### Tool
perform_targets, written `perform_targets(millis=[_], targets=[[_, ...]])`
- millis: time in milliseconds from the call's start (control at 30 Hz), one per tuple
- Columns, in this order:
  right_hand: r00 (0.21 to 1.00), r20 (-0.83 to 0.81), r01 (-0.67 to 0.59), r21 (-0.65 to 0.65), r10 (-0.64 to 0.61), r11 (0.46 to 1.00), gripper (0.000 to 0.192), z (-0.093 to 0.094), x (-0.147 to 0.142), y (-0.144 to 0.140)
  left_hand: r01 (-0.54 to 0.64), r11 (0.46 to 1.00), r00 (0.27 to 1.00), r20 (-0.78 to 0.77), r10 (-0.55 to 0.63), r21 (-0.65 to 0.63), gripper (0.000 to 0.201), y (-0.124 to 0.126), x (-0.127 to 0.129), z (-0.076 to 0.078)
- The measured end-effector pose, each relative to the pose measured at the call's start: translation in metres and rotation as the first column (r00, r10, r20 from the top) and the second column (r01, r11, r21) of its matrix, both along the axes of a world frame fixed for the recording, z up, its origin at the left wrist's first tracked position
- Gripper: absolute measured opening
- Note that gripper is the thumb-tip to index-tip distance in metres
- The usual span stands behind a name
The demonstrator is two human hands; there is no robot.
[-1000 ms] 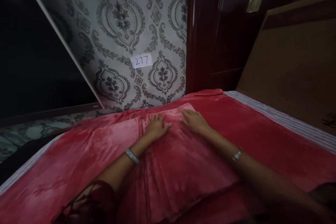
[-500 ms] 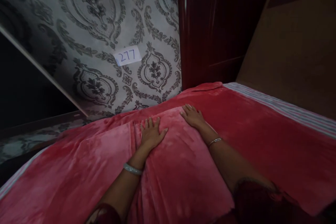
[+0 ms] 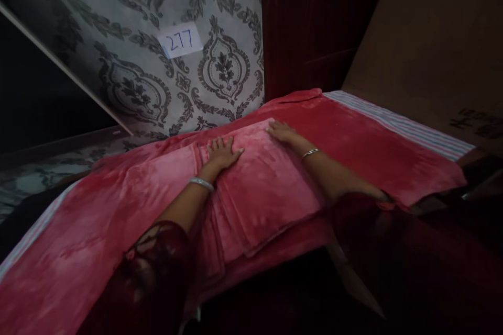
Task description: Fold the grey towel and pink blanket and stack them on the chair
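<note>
A plush pink-red blanket (image 3: pixel 271 193) lies folded in layers in front of me. My left hand (image 3: pixel 223 154) rests on its upper left part, palm down with the fingers spread. At the folded stack's far right corner, my right hand (image 3: pixel 282 132) presses down with its fingers stretched out. More red plush fabric (image 3: pixel 353 141) spreads under and to both sides of the stack. Several fold edges show along the stack's left side, below my left wrist.
A striped sheet (image 3: pixel 401 123) shows along the right edge, beside a large brown cardboard panel (image 3: pixel 416 42). Behind stand a patterned wall (image 3: pixel 223 5) with a paper label (image 3: pixel 179 40) reading 277 and a dark red wooden panel (image 3: pixel 306 26). A dark panel (image 3: pixel 39 78) stands at left.
The view has tilted down and back, so the near edge of the blanket now shows. Both hands stay at about the same places on the folded stack.
</note>
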State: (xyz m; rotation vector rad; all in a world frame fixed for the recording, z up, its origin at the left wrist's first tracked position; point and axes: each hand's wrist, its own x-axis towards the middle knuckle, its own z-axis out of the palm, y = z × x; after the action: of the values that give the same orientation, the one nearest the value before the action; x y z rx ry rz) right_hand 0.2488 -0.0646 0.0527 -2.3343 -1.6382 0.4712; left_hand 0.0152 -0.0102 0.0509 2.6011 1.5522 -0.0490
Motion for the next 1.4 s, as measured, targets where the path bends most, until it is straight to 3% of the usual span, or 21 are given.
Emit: perform_targets(millis=[100, 167, 267, 333, 500, 700, 833, 933, 1033, 1100, 1233, 1300, 1400], targets=[[0.997, 0.06, -0.052, 0.047, 0.049, 0.998, 0.064, 0.002, -0.004, -0.043, 0.204, 0.979, 0.978, 0.054, -0.204, -0.005, 0.079, -0.048, -0.012, 0.01], [0.982, 0.151, -0.132, 0.092, 0.117, 0.987, 0.064, -0.009, -0.013, -0.08, 0.422, 0.906, 0.906, 0.068, -0.419, -0.039, 0.079, -0.09, -0.029, 0.009], [0.943, 0.285, -0.215, 0.124, 0.172, 0.969, 0.066, -0.037, -0.03, -0.128, 0.606, 0.793, 0.796, 0.074, -0.601, -0.066, 0.083, -0.139, -0.057, -0.005], [0.926, 0.345, -0.219, 0.153, 0.156, 0.964, 0.067, -0.053, -0.038, -0.145, 0.636, 0.769, 0.771, 0.069, -0.632, -0.058, 0.08, -0.154, -0.07, -0.016], [0.91, 0.403, -0.202, 0.222, 0.099, 0.954, 0.064, -0.067, -0.043, -0.147, 0.643, 0.763, 0.766, 0.062, -0.64, -0.068, 0.079, -0.152, -0.074, -0.027], [0.903, 0.42, -0.205, 0.233, 0.092, 0.951, 0.063, -0.071, -0.04, -0.144, 0.646, 0.754, 0.762, 0.169, -0.626, -0.119, 0.079, -0.161, -0.082, -0.013], [0.903, 0.417, -0.211, 0.224, 0.102, 0.951, 0.062, -0.073, -0.041, -0.145, 0.655, 0.743, 0.751, 0.236, -0.617, -0.14, 0.066, -0.193, -0.122, 0.002], [0.906, 0.407, -0.21, 0.199, 0.114, 0.957, 0.062, -0.071, -0.04, -0.147, 0.602, 0.797, 0.784, 0.225, -0.579, -0.044, 0.063, -0.218, -0.166, 0.002], [0.914, 0.386, -0.201, 0.161, 0.126, 0.966, 0.062, -0.064, -0.039, -0.146, 0.433, 0.891, 0.875, 0.174, -0.452, 0.137, 0.075, -0.231, -0.204, -0.014], [0.926, 0.36, -0.168, 0.123, 0.114, 0.978, 0.061, -0.057, -0.042, -0.145, 0.335, 0.914, 0.916, 0.147, -0.372, 0.23, 0.077, -0.234, -0.219, -0.032], [0.929, 0.33, -0.235, 0.175, 0.168, 0.956, 0.061, -0.038, -0.075, -0.146, 0.267, 0.911, 0.948, 0.084, -0.307, 0.315, 0.07, -0.238, -0.218, -0.059], [0.901, 0.338, -0.357, 0.228, 0.271, 0.906, 0.061, -0.035, -0.104, -0.15, 0.259, 0.899, 0.953, 0.057, -0.297, 0.353, 0.069, -0.24, -0.21, -0.064], [0.851, 0.323, -0.488, 0.193, 0.415, 0.851, 0.061, -0.044, -0.145, -0.157, 0.282, 0.869, 0.947, 0.026, -0.32, 0.407, 0.071, -0.246, -0.199, -0.067]])
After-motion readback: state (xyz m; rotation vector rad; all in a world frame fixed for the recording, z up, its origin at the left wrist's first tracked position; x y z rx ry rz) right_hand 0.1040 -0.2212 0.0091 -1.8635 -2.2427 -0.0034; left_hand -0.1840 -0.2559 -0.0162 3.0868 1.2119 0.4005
